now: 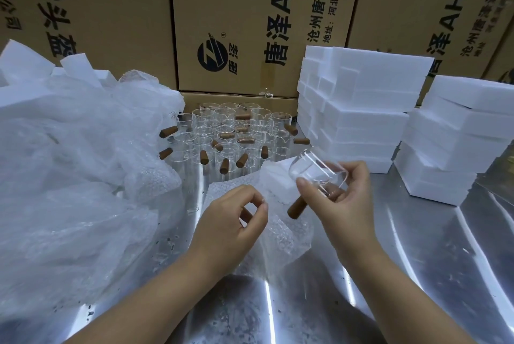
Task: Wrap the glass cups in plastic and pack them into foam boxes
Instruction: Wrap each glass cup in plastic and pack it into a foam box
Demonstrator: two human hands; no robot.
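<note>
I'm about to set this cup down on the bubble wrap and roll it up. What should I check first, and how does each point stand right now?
1. Cup secure: the right hand grips the cup above the table. Ok.
2. Wrap in hand: the left hand pinches the bubble wrap at its edge. Ok.
3. Handle free: the handle sticks out below the right hand, with nothing against it. Ok.
4. Wrap flat: the sheet looks rumpled under the hands. Not ok.
5. Glass intact: chips or cracks would be too fine to see. Cannot tell.
6. Box ready: the foam boxes are stacked at right, but whether one is open is unclear. Cannot tell.
</note>
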